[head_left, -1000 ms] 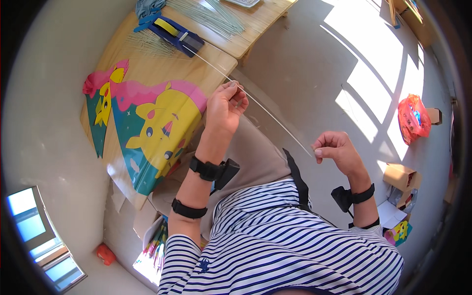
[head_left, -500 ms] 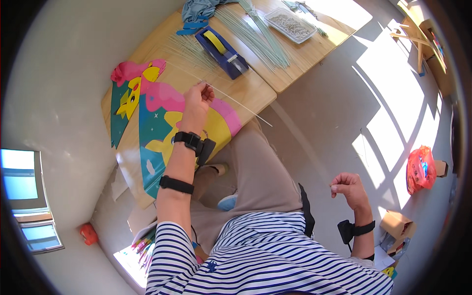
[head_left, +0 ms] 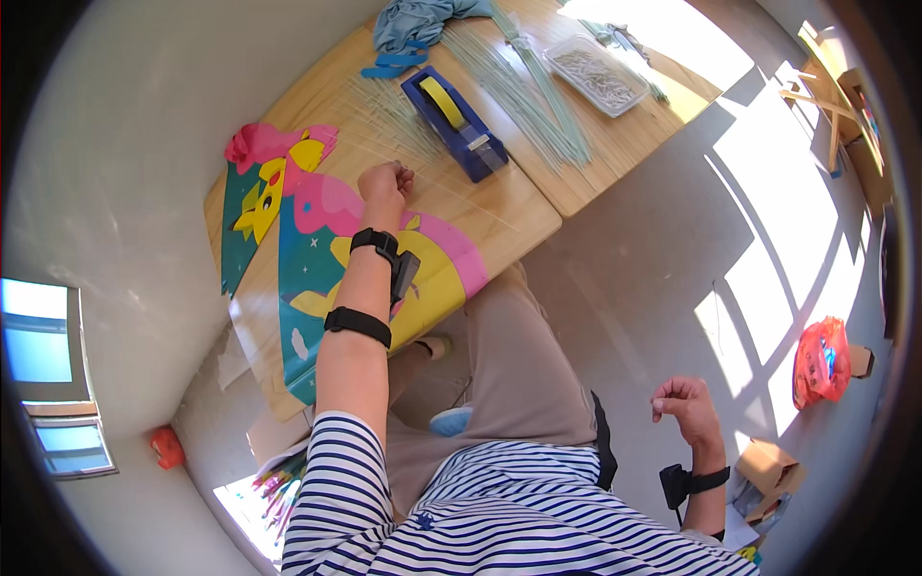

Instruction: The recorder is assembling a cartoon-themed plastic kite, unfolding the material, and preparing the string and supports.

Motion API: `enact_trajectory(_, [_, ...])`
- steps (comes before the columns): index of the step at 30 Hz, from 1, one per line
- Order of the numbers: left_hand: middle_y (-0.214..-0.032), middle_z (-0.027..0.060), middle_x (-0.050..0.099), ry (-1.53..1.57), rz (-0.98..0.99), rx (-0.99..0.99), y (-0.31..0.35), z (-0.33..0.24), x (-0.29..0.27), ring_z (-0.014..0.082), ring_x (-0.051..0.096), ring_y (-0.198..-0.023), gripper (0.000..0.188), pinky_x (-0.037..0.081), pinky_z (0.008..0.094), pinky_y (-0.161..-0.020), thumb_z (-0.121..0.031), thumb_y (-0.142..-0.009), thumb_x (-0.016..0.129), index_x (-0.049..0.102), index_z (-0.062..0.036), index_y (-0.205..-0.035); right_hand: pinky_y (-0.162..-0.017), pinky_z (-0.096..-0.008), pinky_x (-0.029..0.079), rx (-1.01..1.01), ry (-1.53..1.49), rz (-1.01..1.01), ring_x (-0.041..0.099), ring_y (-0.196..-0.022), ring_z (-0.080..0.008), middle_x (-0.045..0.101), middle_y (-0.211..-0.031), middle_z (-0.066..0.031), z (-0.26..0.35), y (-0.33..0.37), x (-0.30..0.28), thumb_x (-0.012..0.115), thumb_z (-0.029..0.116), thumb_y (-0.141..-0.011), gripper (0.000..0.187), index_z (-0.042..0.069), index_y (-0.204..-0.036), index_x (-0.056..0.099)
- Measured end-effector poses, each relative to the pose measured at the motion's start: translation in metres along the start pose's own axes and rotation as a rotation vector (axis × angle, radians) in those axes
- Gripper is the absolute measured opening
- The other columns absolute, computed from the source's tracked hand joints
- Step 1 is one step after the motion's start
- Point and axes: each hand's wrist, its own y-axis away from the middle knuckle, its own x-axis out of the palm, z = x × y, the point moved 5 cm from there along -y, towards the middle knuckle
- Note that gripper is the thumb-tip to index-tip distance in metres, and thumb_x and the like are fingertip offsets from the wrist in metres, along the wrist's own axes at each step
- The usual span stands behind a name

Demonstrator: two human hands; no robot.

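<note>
My left hand (head_left: 386, 182) is over the wooden table (head_left: 312, 104), its fingers curled closed at a thin pale rod (head_left: 490, 213). The rod slants across the tabletop toward the front edge; where the fingers meet it is partly hidden. Under my left forearm lies a flat kite-like sheet (head_left: 437, 278) in yellow, pink and teal. To the right of this hand stands a blue tape dispenser (head_left: 485, 158) with a yellow core. Off to the right above the floor, my right hand (head_left: 687, 408) is closed in a pinch; anything between its fingertips is too small to make out.
A second printed sheet (head_left: 259, 216) lies at the table's left. Bundles of pale rods (head_left: 523, 101), a clear tray of small white pieces (head_left: 597, 77) and blue cloth (head_left: 418, 24) are at the back. A red bag (head_left: 821, 370) and a cardboard box (head_left: 768, 466) sit on the floor at right.
The view has shifted, with the table lower and further right. My left hand and the thin rod have come back from the table's front edge. My right hand stays pinched beside me.
</note>
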Motion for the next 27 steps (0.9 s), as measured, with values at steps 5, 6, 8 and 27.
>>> enact_trajectory(5, [-0.077, 0.0147, 0.065, -0.026, -0.018, 0.035, -0.005, -0.002, -0.005, 0.0221, 0.065, -0.056, 0.007, 0.05, 0.0325, -0.045, 0.003, -0.091, 0.056, 0.059, 0.0052, -0.097, -0.062, -0.029, 0.052, 0.01, -0.01, 0.002, 0.063, -0.06, -0.0168, 0.064, -0.069, -0.007, -0.002, -0.002, 0.0, 0.067, -0.005, -0.075, 0.003, -0.004, -0.078, 0.066])
enact_trajectory(6, [-0.077, 0.0143, 0.065, -0.02, -0.031, 0.049, -0.005, -0.001, -0.008, 0.022, 0.065, -0.057, 0.007, 0.05, 0.0324, -0.046, 0.003, -0.091, 0.056, 0.059, 0.0047, -0.097, -0.062, -0.029, 0.052, 0.016, -0.011, 0.003, 0.063, -0.06, -0.0168, 0.064, -0.069, -0.0071, -0.003, -0.003, 0.0, 0.067, -0.005, -0.076, 0.003, -0.004, -0.078, 0.066])
enact_trajectory(8, [-0.078, 0.0132, 0.066, -0.002, 0.004, 0.092, 0.002, -0.001, -0.004, 0.0218, 0.066, -0.06, 0.007, 0.052, 0.032, -0.049, 0.002, -0.091, 0.057, 0.058, 0.0034, -0.098, -0.062, -0.0291, 0.052, 0.028, -0.019, -0.003, 0.063, -0.061, -0.0168, 0.064, -0.069, -0.0071, -0.006, -0.004, -0.001, 0.067, -0.005, -0.076, 0.003, -0.004, -0.078, 0.066])
enact_trajectory(27, [-0.09, 0.0085, 0.065, 0.695, 0.248, -0.421, 0.141, 0.058, 0.107, 0.0234, 0.064, -0.086, 0.009, 0.055, 0.0435, -0.084, -0.012, -0.092, 0.07, 0.063, -0.0055, -0.092, -0.064, -0.0293, 0.053, 0.014, -0.012, 0.003, 0.063, -0.062, -0.0169, 0.065, -0.071, -0.0073, -0.018, -0.014, -0.001, 0.067, -0.004, -0.077, 0.004, -0.003, -0.081, 0.066])
